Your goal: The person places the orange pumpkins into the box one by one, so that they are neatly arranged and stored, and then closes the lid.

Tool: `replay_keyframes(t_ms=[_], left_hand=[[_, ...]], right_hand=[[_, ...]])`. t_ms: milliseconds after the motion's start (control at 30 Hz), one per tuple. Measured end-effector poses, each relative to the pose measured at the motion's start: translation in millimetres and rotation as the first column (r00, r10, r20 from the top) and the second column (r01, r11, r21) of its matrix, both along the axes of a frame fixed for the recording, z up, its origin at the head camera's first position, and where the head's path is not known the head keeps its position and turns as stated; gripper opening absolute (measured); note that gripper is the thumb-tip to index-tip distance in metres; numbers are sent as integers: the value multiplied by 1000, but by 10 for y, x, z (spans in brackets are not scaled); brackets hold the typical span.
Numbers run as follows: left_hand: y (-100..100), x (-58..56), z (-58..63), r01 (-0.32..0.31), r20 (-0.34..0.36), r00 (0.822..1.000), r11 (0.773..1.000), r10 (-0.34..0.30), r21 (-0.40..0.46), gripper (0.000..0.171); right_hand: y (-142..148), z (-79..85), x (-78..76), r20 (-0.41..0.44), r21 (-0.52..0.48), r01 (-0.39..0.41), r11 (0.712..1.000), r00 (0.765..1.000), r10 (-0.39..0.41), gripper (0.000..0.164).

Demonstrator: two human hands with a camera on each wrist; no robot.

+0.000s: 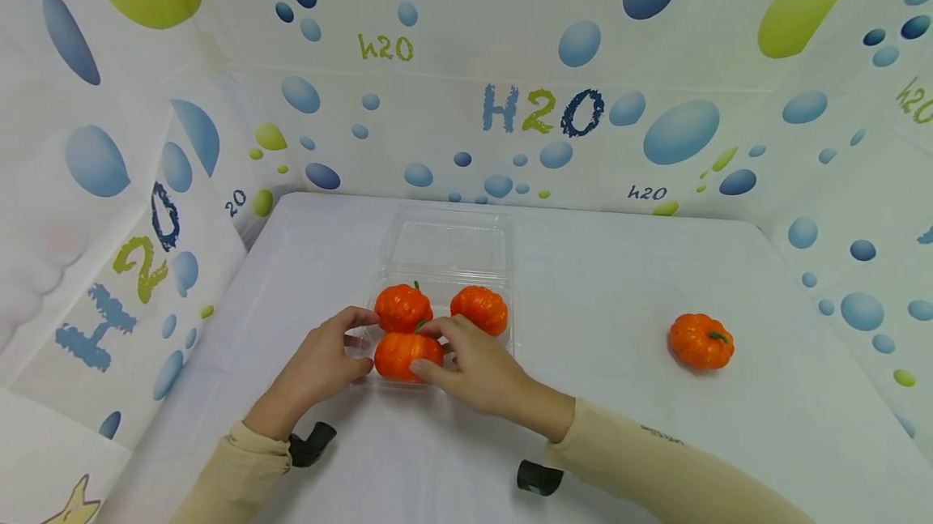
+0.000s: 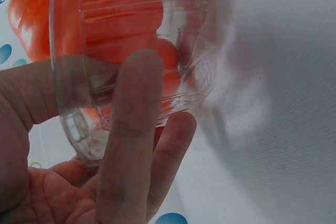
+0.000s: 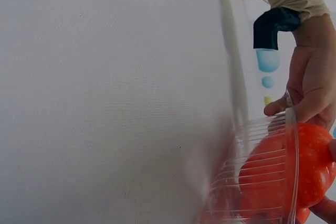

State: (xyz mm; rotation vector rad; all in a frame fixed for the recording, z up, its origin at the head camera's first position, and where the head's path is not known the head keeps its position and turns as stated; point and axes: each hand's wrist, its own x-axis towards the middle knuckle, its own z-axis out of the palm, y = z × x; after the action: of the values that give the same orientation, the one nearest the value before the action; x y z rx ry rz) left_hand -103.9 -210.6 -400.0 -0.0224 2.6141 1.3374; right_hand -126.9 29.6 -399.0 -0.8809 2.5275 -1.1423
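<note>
Head view shows a clear plastic clamshell whose ribbed tray [image 1: 446, 291] lies nearest the person, its hinged lid [image 1: 448, 244] laid flat on the far side, which leaves the tray's mouth uncovered; three orange pumpkins are in the tray: the rear-left pumpkin [image 1: 401, 308], the rear-right pumpkin [image 1: 481, 310] and the front pumpkin [image 1: 397, 356]. The left hand [image 1: 324, 358] straddles the tray's wall near the front-left corner, fingers on both faces of the plastic, probably because so light a tray would slide if nudged; the right hand [image 1: 481, 366] holds the front pumpkin between thumb and fingers, their gap about as wide as the fruit, perhaps to settle it against the left wall.

Room inside is tight on the left, where the front and rear-left pumpkins sit close together; the front-right quarter seems roomier, though the right hand hides part of it. Beyond the tray's right edge, white tablecloth [image 1: 590, 289] stretches to the lone pumpkin [image 1: 698, 342], well apart and out of both hands' grasp; the printed backdrop [image 1: 437, 119] rises behind the table's far edge, well back from the hands.
</note>
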Motion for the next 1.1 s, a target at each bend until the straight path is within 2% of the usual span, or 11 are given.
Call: replay_keyframes(t_ms=[167,333,433,733,833,1000,1100], left_hand=[[-6,-1,-15,1,0,1000,1000,-1,-4,56],[-6,-5,-16,4,5,1000,1000,-4,-6,56],[-5,-7,-11,4,5,1000,1000,-4,-2,55],[-2,-18,-20,2,5,1000,1000,-2,-1,56],[-4,-20,-18,1,7,1000,1000,-1,-2,56],[-7,-21,-4,-5,13,1000,1000,5,-5,56],[-4,-19,3,-7,17,1000,1000,7,-7,56]], right_hand=[[-6,-42,-6,4,12,7,1000,1000,-7,47],[11,-118,-27,42,-14,18,1000,999,-18,48],[20,-133,-36,33,-21,15,1000,999,-14,48],[125,-68,40,-45,67,17,998,999,-13,57],[200,-32,86,-88,83,14,996,996,-7,54],[368,19,163,-138,49,-47,998,989,54,48],[499,29,211,-192,39,-87,995,977,93,48]])
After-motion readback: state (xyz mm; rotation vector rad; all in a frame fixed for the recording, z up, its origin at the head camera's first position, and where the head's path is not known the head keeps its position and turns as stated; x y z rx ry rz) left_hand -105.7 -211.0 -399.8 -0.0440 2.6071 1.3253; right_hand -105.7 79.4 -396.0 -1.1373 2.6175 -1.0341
